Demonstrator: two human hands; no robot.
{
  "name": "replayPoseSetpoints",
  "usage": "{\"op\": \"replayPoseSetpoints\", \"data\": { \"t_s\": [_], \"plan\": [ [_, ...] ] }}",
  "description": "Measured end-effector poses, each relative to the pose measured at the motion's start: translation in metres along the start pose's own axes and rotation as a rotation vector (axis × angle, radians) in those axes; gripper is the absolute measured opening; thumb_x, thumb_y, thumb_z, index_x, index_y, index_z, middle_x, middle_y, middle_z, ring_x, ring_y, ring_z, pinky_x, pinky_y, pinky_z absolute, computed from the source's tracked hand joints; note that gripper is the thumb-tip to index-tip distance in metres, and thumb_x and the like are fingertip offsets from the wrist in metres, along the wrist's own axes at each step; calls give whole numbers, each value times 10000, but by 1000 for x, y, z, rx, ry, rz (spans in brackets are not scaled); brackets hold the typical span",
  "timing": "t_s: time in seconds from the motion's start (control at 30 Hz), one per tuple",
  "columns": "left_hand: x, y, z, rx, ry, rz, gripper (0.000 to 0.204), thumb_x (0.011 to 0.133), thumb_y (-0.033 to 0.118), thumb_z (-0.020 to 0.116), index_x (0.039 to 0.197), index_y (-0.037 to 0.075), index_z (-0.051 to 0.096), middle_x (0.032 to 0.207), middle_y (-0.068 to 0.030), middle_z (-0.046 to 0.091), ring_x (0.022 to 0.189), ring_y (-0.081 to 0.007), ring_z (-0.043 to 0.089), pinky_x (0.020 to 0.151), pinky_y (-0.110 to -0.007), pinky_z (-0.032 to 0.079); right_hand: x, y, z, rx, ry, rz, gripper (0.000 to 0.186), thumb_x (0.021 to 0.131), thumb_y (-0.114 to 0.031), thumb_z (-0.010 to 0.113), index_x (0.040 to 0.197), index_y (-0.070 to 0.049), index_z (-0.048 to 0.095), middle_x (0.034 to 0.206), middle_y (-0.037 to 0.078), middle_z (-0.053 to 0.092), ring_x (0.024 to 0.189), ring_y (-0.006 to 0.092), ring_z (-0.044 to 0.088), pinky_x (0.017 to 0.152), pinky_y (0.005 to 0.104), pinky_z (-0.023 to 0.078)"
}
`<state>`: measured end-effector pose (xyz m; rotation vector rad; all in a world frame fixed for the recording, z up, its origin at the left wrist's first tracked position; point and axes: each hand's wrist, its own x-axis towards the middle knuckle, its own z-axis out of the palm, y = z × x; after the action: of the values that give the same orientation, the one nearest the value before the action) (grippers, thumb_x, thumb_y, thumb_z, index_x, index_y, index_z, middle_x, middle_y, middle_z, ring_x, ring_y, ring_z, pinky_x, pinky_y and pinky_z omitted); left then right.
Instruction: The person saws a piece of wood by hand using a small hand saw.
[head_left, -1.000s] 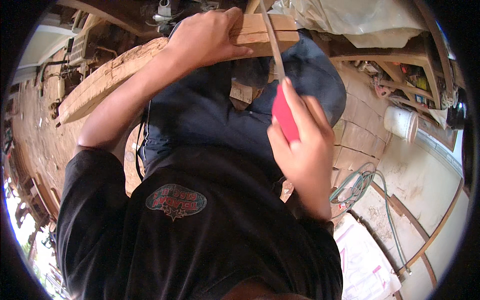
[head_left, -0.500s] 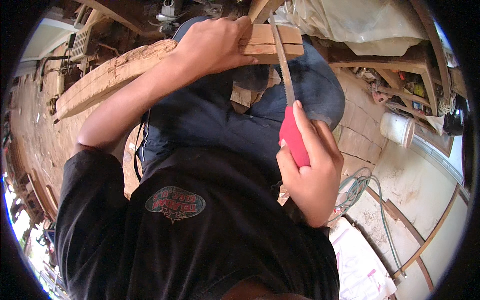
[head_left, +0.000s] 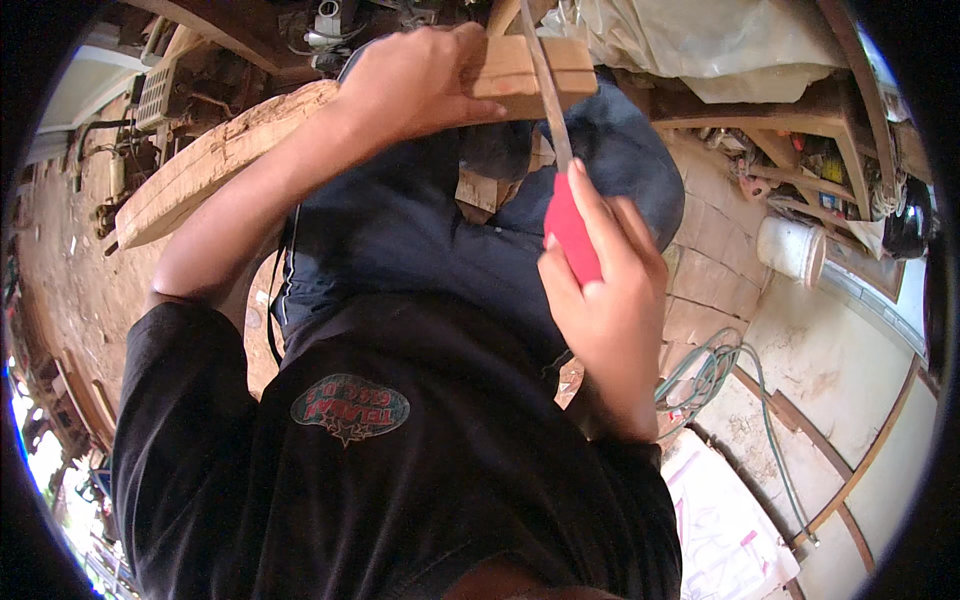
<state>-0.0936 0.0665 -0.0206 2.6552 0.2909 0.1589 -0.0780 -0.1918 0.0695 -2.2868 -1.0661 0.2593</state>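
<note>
A long, rough piece of wood (head_left: 225, 150) runs from the left up to the top middle, across my thighs. My left hand (head_left: 425, 80) lies over it with the thumb along its near face, gripping it close to the squared end. In my right hand (head_left: 610, 275) is a handsaw (head_left: 574, 225) with a red handle, my fingers wrapped round the grip and the index finger stretched toward the blade. The narrow metal blade (head_left: 548, 92) crosses the wood near its right end. The blade's tip reaches the upper picture edge.
A plastic sheet (head_left: 700, 50) drapes over a wooden bench at the upper right. Beyond my right knee stands a white bucket (head_left: 790, 250). A coiled green hose (head_left: 712, 370) and a white printed sheet (head_left: 725, 525) lie on the floor to the right.
My right hand has pushed the saw forward and slightly left, away from my body. The wood's right end has shifted slightly up and left and tilted, with my left hand still on it.
</note>
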Motion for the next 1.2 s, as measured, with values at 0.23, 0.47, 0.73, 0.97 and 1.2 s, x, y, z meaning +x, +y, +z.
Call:
{"op": "replayPoseSetpoints", "data": {
  "t_s": [0.23,0.47,0.73,0.97,1.2],
  "plan": [
    [3,4,2,15,-19,21,590,811,569,824,1055,66,633,851,-207,722,846,-441,724,737,-531,571,-3,-2,3,-26,30,23,617,801,27,732,1410,-12,643,950,185,666,834,357,687,771,428,554],
    [0,1,6,34,30,34,602,811,570,825,1071,61,635,881,-206,733,862,-433,728,748,-534,575,-26,-10,-12,-58,-82,14,675,835,-38,721,1487,4,548,1015,186,600,889,387,659,773,462,558],
    [-4,3,8,41,-15,25,596,808,587,824,1031,75,615,859,-199,722,850,-437,723,738,-547,572,-19,-5,-10,-87,-20,42,611,807,17,730,1412,-14,645,950,168,657,811,341,677,761,410,549],
    [-3,5,9,54,35,32,617,804,600,825,1047,75,611,824,-197,721,824,-439,727,719,-543,578,-6,10,6,-27,-12,-25,666,815,-28,726,1464,-7,578,996,179,598,865,381,663,749,475,560],
    [-2,6,3,45,9,16,665,803,609,823,1151,75,634,892,-208,750,872,-440,740,758,-533,597,-4,-2,1,-19,3,29,617,800,36,719,1412,-9,645,988,178,679,875,353,697,801,425,558]
  ]
}}
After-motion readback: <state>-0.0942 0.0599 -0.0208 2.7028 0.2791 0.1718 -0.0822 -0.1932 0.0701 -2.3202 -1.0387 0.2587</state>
